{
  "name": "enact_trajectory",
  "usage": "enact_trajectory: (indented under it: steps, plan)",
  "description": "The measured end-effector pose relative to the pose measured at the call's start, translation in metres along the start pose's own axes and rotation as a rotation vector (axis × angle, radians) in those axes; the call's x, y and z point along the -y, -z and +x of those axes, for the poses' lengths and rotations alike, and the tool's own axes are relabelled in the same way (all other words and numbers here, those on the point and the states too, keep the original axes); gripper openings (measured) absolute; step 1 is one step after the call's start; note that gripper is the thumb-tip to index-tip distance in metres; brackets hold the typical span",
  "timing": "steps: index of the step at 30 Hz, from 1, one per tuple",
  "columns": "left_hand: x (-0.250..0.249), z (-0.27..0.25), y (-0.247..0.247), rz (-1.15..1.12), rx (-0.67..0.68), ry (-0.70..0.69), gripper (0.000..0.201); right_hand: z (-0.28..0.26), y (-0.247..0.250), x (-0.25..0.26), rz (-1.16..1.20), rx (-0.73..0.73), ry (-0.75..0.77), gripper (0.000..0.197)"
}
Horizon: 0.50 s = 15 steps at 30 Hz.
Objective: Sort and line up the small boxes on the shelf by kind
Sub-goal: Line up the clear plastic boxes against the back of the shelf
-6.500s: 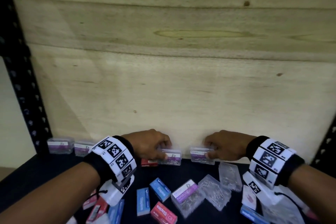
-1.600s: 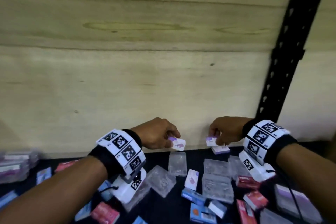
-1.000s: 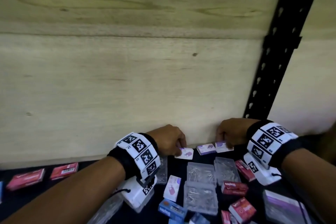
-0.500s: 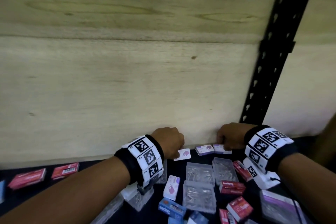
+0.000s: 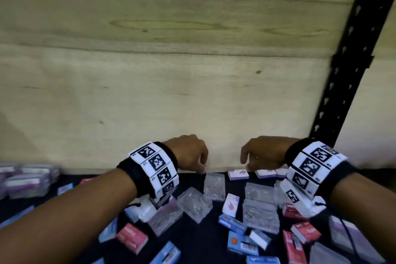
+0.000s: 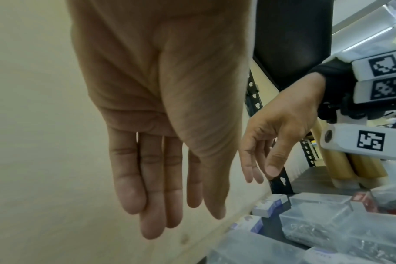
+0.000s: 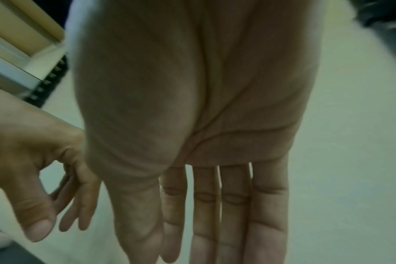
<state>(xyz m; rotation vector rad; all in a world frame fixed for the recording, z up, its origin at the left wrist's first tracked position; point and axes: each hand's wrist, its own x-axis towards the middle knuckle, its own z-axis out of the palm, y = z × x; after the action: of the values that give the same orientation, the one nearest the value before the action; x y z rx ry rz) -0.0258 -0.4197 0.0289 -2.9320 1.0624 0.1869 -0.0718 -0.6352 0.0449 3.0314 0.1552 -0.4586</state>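
Item 1 — my left hand [image 5: 188,153]: raised near the pale plywood back panel [image 5: 150,92] of the shelf. The head view shows only its back and knuckles; the left wrist view shows the palm with fingers [image 6: 151,205] hanging straight and loose, so the grip is wide and holds nothing.

Item 2 — my right hand [image 5: 264,152]: level with the left, also near the panel. The right wrist view shows a flat palm and straight fingers [image 7: 206,223]; grip wide, nothing in it. The left wrist view catches it from the side, fingers drooping above the boxes.

Item 3 — small white-and-purple cardboard boxes [image 5: 238,174]: three lined up along the foot of the panel, just below the right hand, on the black shelf board [image 5: 192,248]. A fourth of the same kind [image 5: 231,202] lies apart, among the clear cases. The right wrist view shows none of these.

Item 4 — clear plastic cases of clips [image 5: 260,212]: several lying flat mid-shelf, some touching, unsorted.

Item 5 — red cardboard staple boxes [image 5: 131,238] and blue cardboard staple boxes [image 5: 232,223]: scattered toward the front edge, mixed together.

Item 6 — purple-labelled clear boxes [image 5: 25,180]: grouped at far left, blurred; only the head view shows them.

Item 7 — black perforated steel upright [image 5: 351,70]: at right, behind the right hand.
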Motion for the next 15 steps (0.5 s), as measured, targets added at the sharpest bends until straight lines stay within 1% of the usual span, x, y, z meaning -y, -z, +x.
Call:
enact_trajectory:
  steps: [3,8,15]
  plan:
    - [0.026,-0.032,0.006,0.000,0.010,0.064,0.033,0.004,0.006,0.035,-0.009,-0.019,0.082,0.027]
    - [0.075,-0.101,0.013,0.005,0.018,0.187,0.033,0.010,0.015,0.104,-0.043,-0.038,0.227,0.029]
    - [0.146,-0.213,0.001,-0.012,0.052,0.455,0.019,0.022,0.025,0.220,-0.105,-0.066,0.423,0.032]
